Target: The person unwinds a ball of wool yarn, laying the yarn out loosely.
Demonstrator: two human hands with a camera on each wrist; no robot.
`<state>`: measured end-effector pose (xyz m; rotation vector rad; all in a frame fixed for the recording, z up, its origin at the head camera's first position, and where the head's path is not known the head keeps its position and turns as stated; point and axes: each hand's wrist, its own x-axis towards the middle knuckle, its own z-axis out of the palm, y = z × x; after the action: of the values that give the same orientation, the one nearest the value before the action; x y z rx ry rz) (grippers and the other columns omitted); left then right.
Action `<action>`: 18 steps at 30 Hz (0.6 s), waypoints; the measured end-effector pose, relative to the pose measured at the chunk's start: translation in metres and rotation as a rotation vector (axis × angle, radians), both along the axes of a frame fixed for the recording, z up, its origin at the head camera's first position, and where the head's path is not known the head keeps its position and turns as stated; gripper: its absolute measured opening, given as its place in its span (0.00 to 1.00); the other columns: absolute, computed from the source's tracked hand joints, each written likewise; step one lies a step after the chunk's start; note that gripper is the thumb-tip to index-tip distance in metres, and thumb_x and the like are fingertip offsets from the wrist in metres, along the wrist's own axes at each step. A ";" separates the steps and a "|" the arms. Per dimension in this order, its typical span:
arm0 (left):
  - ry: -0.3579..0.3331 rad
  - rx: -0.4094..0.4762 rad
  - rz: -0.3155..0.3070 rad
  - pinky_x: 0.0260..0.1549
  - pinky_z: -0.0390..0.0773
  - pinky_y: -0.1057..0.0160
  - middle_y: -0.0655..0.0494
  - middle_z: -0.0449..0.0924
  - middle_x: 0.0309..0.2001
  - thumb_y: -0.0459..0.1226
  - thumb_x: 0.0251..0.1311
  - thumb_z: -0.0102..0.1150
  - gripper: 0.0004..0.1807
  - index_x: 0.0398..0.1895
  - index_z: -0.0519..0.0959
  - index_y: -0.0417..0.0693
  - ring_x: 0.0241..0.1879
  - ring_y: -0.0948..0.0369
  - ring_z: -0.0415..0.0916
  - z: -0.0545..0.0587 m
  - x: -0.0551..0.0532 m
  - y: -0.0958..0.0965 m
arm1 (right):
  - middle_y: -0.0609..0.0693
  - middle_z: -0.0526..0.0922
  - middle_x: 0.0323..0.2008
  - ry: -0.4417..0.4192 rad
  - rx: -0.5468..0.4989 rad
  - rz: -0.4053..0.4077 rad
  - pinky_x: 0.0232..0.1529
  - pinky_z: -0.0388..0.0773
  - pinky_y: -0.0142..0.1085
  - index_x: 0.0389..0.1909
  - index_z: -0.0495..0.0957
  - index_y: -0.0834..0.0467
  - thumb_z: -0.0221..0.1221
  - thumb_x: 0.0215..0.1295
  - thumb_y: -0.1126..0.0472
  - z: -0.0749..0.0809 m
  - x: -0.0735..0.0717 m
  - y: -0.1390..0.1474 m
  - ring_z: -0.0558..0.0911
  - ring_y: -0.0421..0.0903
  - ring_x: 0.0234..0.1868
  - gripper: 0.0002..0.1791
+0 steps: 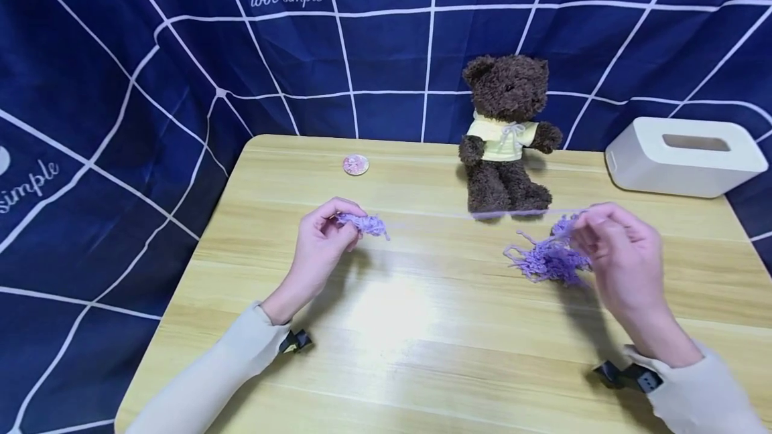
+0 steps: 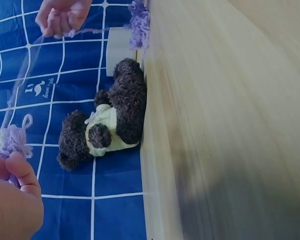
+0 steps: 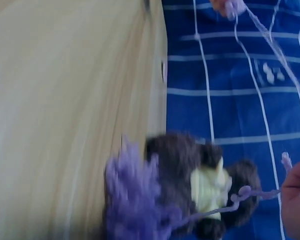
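In the head view my left hand (image 1: 322, 236) pinches a small bundle of purple yarn (image 1: 364, 224) between thumb and fingers. My right hand (image 1: 624, 256), raised over the right side of the table, pinches a purple strand. That strand stretches almost level across to the left bundle, passing in front of the teddy bear's feet. Below and left of the right fingers is a larger loose purple yarn tangle (image 1: 551, 260). In the right wrist view a thin, kinked strand (image 3: 225, 207) joins this tangle (image 3: 132, 195) to the right hand (image 3: 297, 200).
A brown teddy bear (image 1: 511, 132) in a yellow shirt sits at the back of the wooden table (image 1: 434, 367). A white tissue box (image 1: 681, 159) stands at the back right, and a round pink disc (image 1: 356, 165) lies at the back left. Dark blue gridded cloth (image 1: 386, 52) hangs behind.
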<state>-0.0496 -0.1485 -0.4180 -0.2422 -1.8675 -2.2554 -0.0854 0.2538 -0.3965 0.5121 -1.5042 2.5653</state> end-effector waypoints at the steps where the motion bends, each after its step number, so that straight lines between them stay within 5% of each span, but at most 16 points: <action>1: -0.001 0.006 0.004 0.24 0.76 0.69 0.46 0.83 0.37 0.15 0.60 0.52 0.14 0.47 0.81 0.24 0.27 0.61 0.74 0.000 0.000 -0.001 | 0.58 0.73 0.23 -0.011 -0.034 -0.022 0.23 0.66 0.34 0.35 0.77 0.83 0.40 0.81 0.82 0.001 -0.002 0.006 0.63 0.49 0.24 0.17; 6: -0.025 0.042 0.042 0.25 0.78 0.70 0.47 0.82 0.35 0.15 0.61 0.53 0.13 0.47 0.80 0.24 0.28 0.60 0.75 0.000 -0.001 -0.003 | 0.58 0.67 0.19 -0.050 -0.146 -0.200 0.22 0.51 0.36 0.30 0.72 0.84 0.41 0.78 0.83 0.006 -0.012 0.031 0.56 0.48 0.21 0.16; 18: -0.046 0.081 0.116 0.25 0.80 0.69 0.46 0.83 0.34 0.15 0.62 0.54 0.15 0.47 0.83 0.31 0.27 0.60 0.77 0.000 -0.002 -0.009 | 0.57 0.64 0.20 -0.209 -0.555 -0.418 0.18 0.51 0.28 0.33 0.66 0.77 0.46 0.80 0.76 -0.003 -0.042 0.100 0.58 0.45 0.19 0.11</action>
<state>-0.0516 -0.1575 -0.4180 -0.0684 -1.7587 -2.2694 -0.1275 0.3541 -0.3992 -0.1290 -0.7607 2.5712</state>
